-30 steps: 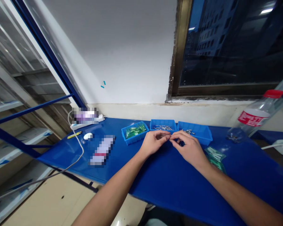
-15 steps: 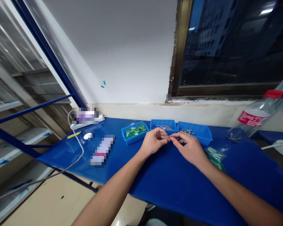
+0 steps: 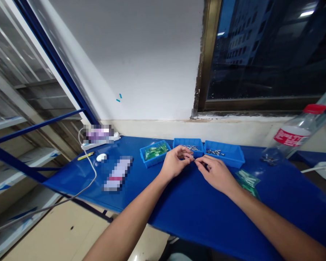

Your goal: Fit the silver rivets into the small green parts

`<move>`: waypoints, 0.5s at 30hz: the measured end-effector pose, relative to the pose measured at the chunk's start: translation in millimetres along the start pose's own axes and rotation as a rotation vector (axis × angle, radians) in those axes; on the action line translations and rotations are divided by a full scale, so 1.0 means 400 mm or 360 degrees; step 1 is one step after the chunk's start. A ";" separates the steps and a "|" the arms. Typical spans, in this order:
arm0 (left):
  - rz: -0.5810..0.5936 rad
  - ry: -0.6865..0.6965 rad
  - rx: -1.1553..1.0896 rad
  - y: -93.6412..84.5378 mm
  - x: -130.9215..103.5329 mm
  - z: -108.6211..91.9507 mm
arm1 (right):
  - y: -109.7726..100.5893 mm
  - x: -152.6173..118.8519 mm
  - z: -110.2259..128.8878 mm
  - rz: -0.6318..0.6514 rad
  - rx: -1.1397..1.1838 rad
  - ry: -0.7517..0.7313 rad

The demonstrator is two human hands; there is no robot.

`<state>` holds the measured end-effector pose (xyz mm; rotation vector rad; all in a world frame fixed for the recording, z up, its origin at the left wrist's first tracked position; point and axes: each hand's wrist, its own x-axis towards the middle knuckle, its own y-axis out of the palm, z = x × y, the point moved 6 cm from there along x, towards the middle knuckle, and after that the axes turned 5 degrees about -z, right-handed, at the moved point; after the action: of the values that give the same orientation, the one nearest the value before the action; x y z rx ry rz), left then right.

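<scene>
My left hand (image 3: pixel 176 162) is closed in a pinch on a small metal piece (image 3: pixel 192 157) in front of the middle blue bin (image 3: pixel 176 141). Close by on the right, my right hand (image 3: pixel 213 170) pinches at the other end of that piece, its fingertips together; what lies between them is too small to name. Thin metal parts (image 3: pixel 193 148) lie in the middle bin. The right blue bin (image 3: pixel 232 154) holds short metal parts (image 3: pixel 216 152). Green packets (image 3: pixel 156 149) fill the left blue bin (image 3: pixel 148 164).
Clear and green bags (image 3: pixel 248 178) lie beside my right forearm. A red-capped bottle (image 3: pixel 290 136) leans at the right. Toward the left are a white oval object (image 3: pixel 101 157), a yellow cutter (image 3: pixel 86 156), a cable (image 3: pixel 95 174) and a blurred-out flat item (image 3: pixel 118 174).
My hands have moved slightly apart, the right one a little right and down. More of the metal piece and of the right bin's contents shows.
</scene>
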<state>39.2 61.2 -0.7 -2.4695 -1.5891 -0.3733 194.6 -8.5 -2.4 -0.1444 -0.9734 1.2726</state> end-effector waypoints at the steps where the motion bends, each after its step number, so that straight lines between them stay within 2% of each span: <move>1: 0.0011 -0.0006 -0.0022 0.002 0.000 -0.001 | 0.002 0.000 -0.001 0.0009 -0.0005 -0.0004; 4: 0.0006 0.0059 0.0106 -0.002 -0.002 -0.012 | 0.000 0.002 -0.010 -0.0028 0.0035 0.0046; 7: 0.0054 0.0269 0.0665 -0.004 -0.006 -0.031 | -0.010 0.004 -0.022 -0.0111 0.0086 0.0127; 10: 0.0239 0.0446 0.1203 0.007 -0.015 -0.030 | -0.022 0.004 -0.025 -0.0183 0.0112 0.0174; 15: 0.0423 0.0482 0.1423 0.012 -0.019 0.000 | -0.029 0.003 -0.018 -0.0240 0.0129 0.0201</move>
<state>40.7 52.7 -3.1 -1.7759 -0.9699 0.0228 208.1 -8.6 0.6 -0.0858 -0.8082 1.1486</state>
